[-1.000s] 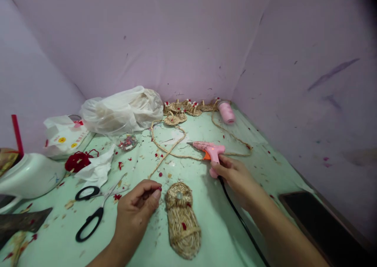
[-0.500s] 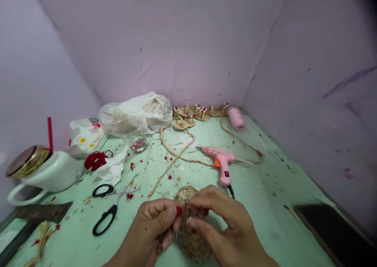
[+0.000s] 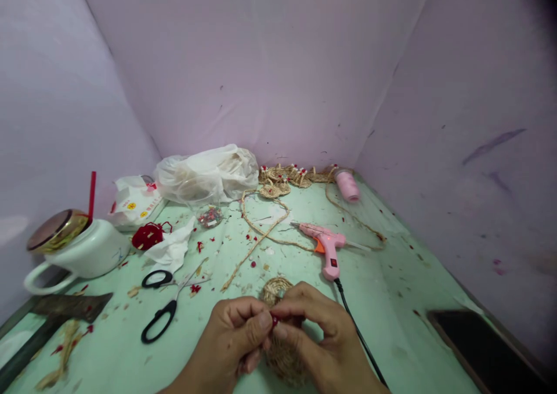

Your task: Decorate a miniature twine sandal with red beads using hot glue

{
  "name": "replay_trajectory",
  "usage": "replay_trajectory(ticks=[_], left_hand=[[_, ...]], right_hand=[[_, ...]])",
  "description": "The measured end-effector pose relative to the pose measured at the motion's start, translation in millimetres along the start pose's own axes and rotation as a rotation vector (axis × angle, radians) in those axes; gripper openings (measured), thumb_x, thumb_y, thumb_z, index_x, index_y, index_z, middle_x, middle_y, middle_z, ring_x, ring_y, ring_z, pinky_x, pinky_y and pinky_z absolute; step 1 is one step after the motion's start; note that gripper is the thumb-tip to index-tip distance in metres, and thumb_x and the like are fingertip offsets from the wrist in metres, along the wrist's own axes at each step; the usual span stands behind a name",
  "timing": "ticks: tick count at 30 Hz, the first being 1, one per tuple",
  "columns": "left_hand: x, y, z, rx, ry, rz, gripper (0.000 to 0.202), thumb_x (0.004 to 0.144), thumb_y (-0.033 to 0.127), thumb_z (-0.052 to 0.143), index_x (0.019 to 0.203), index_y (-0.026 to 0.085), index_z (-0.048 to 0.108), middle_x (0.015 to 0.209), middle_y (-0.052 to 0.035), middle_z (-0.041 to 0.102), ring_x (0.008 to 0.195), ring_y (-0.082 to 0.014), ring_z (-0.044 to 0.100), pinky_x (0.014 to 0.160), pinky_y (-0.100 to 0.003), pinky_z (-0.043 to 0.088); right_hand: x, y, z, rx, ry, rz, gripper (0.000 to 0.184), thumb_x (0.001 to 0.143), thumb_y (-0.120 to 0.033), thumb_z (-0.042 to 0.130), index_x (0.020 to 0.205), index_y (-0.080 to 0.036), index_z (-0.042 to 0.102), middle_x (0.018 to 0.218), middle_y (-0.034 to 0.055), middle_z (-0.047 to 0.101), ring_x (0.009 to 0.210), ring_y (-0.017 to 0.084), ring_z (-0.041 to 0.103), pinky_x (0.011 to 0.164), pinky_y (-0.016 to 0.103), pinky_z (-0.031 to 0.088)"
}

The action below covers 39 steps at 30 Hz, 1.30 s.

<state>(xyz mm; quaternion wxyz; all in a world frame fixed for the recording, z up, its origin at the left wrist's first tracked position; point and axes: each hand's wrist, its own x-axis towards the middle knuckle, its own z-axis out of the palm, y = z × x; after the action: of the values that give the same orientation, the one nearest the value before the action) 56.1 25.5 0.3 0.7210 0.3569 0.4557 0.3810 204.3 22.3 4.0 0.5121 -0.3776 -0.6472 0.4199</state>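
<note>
A small woven straw sandal lies on the pale green table just in front of me, mostly hidden under my fingers. My left hand and my right hand meet over it. Both pinch a tiny red bead between thumbs and fingertips, right above the sandal's middle. A pink glue gun with a black cord lies just beyond my right hand, untouched.
Black scissors lie to the left. A white mug with a gold lid, a plastic bag, straw cord, more straw sandals and pink thread spool sit farther back. A dark phone lies at right.
My right hand let go of the glue gun and came back to the sandal. Both hands closed together on the red bead, and the view tilted up and left.
</note>
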Motion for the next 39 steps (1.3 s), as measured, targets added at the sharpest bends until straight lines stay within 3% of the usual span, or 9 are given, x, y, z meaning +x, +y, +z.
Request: replay_trajectory(ticks=[9,11,14,17,20,24,30,39], left_hand=[[-3,0,1.3,0.205,-0.009,0.119,0.034,0.065,0.044,0.065,0.055,0.014,0.054,0.037,0.0071,0.035,0.035,-0.0030,0.025,0.037,-0.017,0.019],[-3,4,1.7,0.291,0.016,0.154,0.030,0.066,0.043,0.063,0.061,0.014,0.058,0.040,0.0059,0.039,0.037,-0.0042,0.029,0.038,-0.017,0.023],[2,7,-2.0,0.449,0.164,0.260,0.021,0.068,0.036,0.061,0.071,0.015,0.061,0.054,0.0019,0.051,0.045,-0.0077,0.040,0.042,-0.019,0.033],[13,1,-10.6,0.651,0.244,0.404,0.012,0.069,0.025,0.058,0.078,0.017,0.060,0.073,-0.0013,0.057,0.055,-0.0098,0.048,0.049,-0.020,0.038],[23,-11,-18.4,0.777,0.174,0.467,0.015,0.071,0.016,0.054,0.085,0.019,0.058,0.086,-0.0020,0.056,0.062,-0.0098,0.050,0.055,-0.021,0.041],[25,-21,-21.8,0.819,0.111,0.527,0.017,0.074,0.011,0.050,0.088,0.020,0.055,0.090,-0.0019,0.054,0.066,-0.0095,0.050,0.060,-0.022,0.042],[24,-21,-21.1,0.833,0.111,0.540,0.019,0.074,0.009,0.049,0.088,0.020,0.055,0.087,-0.0013,0.053,0.066,-0.0100,0.049,0.061,-0.023,0.043],[24,-23,-21.1,0.841,0.130,0.552,0.018,0.074,0.009,0.049,0.087,0.019,0.054,0.087,-0.0021,0.054,0.065,-0.0102,0.049,0.060,-0.024,0.043]], right_hand=[[-2,3,-6,-0.268,-0.030,-0.203,0.018,0.073,-0.009,0.054,0.083,-0.019,0.066,0.072,0.0041,0.060,0.065,0.015,0.057,0.059,0.027,0.046],[-1,4,-13,-0.257,0.015,-0.154,0.015,0.074,-0.012,0.056,0.082,-0.021,0.066,0.071,0.0024,0.060,0.067,0.015,0.057,0.062,0.026,0.047],[1,10,-30,-0.220,0.111,0.012,0.007,0.074,-0.019,0.062,0.076,-0.024,0.066,0.072,-0.0001,0.061,0.068,0.013,0.057,0.063,0.023,0.046],[1,18,-43,-0.237,0.121,0.133,0.003,0.070,-0.023,0.066,0.073,-0.025,0.068,0.072,-0.0008,0.062,0.067,0.013,0.057,0.063,0.022,0.045],[1,23,-43,-0.271,0.101,0.197,0.002,0.069,-0.025,0.067,0.070,-0.024,0.068,0.069,-0.0006,0.064,0.064,0.014,0.057,0.061,0.024,0.045],[0,28,-34,-0.366,0.069,0.169,0.003,0.071,-0.025,0.065,0.070,-0.023,0.067,0.069,0.0000,0.066,0.067,0.016,0.058,0.065,0.028,0.044],[-3,35,-33,-0.452,0.037,0.018,0.004,0.075,-0.022,0.063,0.077,-0.025,0.065,0.074,0.0003,0.064,0.074,0.018,0.057,0.072,0.033,0.043],[-3,39,-31,-0.467,0.026,0.030,0.007,0.074,-0.022,0.064,0.079,-0.026,0.067,0.075,0.0010,0.063,0.072,0.018,0.058,0.068,0.033,0.045]])
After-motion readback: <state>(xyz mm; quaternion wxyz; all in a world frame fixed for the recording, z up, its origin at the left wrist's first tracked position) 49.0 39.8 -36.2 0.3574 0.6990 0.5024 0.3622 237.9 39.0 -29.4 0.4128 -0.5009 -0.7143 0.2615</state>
